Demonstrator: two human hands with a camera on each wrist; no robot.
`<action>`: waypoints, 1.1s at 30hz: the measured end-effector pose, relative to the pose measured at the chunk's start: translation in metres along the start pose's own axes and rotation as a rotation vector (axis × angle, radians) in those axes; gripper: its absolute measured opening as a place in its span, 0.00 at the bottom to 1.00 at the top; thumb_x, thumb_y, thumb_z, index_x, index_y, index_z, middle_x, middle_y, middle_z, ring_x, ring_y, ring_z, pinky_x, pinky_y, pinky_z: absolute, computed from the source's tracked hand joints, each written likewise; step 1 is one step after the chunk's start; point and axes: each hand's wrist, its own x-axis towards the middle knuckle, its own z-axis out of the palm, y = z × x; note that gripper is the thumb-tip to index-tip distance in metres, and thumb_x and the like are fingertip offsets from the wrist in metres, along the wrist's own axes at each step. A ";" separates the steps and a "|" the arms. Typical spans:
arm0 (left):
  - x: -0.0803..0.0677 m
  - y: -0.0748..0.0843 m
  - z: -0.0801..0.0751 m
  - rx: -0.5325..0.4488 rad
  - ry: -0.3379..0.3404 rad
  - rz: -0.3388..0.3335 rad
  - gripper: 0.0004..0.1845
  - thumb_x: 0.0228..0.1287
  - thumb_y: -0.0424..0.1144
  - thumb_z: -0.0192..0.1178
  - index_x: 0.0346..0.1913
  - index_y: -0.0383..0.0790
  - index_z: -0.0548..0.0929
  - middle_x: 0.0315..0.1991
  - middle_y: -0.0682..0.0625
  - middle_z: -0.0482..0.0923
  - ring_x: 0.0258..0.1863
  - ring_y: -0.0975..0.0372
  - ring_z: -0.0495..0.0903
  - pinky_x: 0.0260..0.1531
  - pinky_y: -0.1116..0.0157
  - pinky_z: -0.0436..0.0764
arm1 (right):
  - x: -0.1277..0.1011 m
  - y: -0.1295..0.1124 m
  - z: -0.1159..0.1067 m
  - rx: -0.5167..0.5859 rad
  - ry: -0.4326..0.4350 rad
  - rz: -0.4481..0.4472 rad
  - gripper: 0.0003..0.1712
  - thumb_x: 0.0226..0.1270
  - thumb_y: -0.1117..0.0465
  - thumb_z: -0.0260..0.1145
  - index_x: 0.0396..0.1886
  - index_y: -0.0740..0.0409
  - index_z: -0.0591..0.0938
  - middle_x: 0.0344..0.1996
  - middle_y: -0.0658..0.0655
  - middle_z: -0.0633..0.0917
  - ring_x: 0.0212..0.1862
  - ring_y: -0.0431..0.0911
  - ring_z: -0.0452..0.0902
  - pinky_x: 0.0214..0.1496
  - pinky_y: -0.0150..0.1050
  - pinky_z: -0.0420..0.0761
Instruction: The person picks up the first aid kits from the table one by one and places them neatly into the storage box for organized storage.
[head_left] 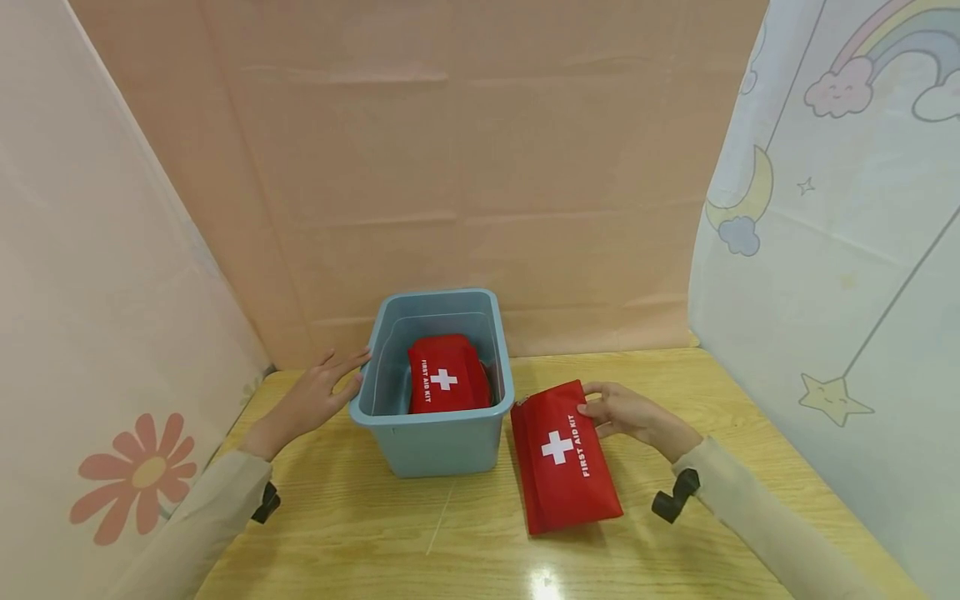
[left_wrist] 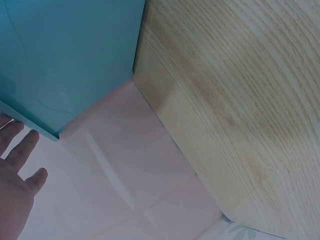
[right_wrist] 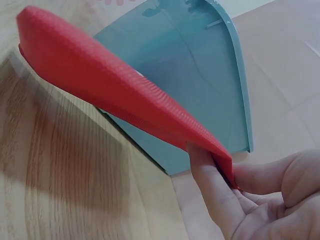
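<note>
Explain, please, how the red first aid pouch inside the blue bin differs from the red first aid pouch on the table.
The pouch in the bin sits inside the blue bin, untouched; the pouch on the table lies outside, beside the bin.
The right hand pinches the table pouch's far corner, lifting that end; the left hand only touches the bin's rim.
Both are red, with a white cross and FIRST AID KIT lettering.

Beige sleeves (head_left: 757, 508), seemingly black wrist mounts (head_left: 675, 496).

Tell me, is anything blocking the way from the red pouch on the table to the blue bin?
Nothing stands between them. The right hand pinches the pouch right beside the bin. Another red pouch already lies inside, leaving some room. The left hand touches the bin's far rim.
</note>
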 end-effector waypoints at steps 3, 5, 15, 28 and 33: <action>-0.001 -0.001 0.000 -0.001 0.000 -0.001 0.25 0.77 0.42 0.51 0.69 0.32 0.71 0.70 0.39 0.67 0.66 0.42 0.69 0.73 0.44 0.44 | 0.002 -0.002 0.002 0.000 0.008 0.001 0.24 0.74 0.69 0.57 0.63 0.75 0.62 0.41 0.60 0.84 0.42 0.51 0.84 0.45 0.48 0.86; -0.001 -0.001 0.000 -0.001 -0.002 -0.004 0.25 0.77 0.42 0.51 0.70 0.32 0.71 0.70 0.39 0.67 0.66 0.42 0.68 0.73 0.44 0.43 | 0.003 -0.003 0.002 -0.002 0.008 -0.003 0.24 0.74 0.69 0.57 0.63 0.75 0.62 0.41 0.60 0.84 0.42 0.51 0.84 0.44 0.48 0.86; 0.000 -0.002 0.000 0.009 0.004 -0.005 0.25 0.77 0.42 0.52 0.69 0.32 0.71 0.70 0.40 0.67 0.67 0.42 0.67 0.73 0.44 0.44 | 0.006 -0.011 0.000 -0.001 0.021 -0.016 0.23 0.75 0.69 0.56 0.64 0.74 0.62 0.43 0.61 0.84 0.42 0.52 0.84 0.46 0.49 0.85; 0.000 -0.002 0.000 0.015 0.007 0.001 0.25 0.77 0.42 0.52 0.69 0.32 0.71 0.70 0.40 0.67 0.67 0.42 0.67 0.72 0.44 0.44 | 0.000 -0.028 -0.003 -0.007 0.004 -0.052 0.26 0.75 0.69 0.55 0.66 0.77 0.61 0.43 0.61 0.84 0.42 0.51 0.84 0.46 0.48 0.85; -0.001 -0.002 0.001 0.021 0.005 -0.001 0.25 0.77 0.42 0.52 0.70 0.32 0.71 0.70 0.41 0.67 0.68 0.44 0.67 0.73 0.45 0.44 | -0.001 -0.032 -0.007 -0.008 0.009 -0.056 0.26 0.76 0.69 0.54 0.66 0.77 0.59 0.43 0.61 0.83 0.42 0.51 0.84 0.46 0.48 0.85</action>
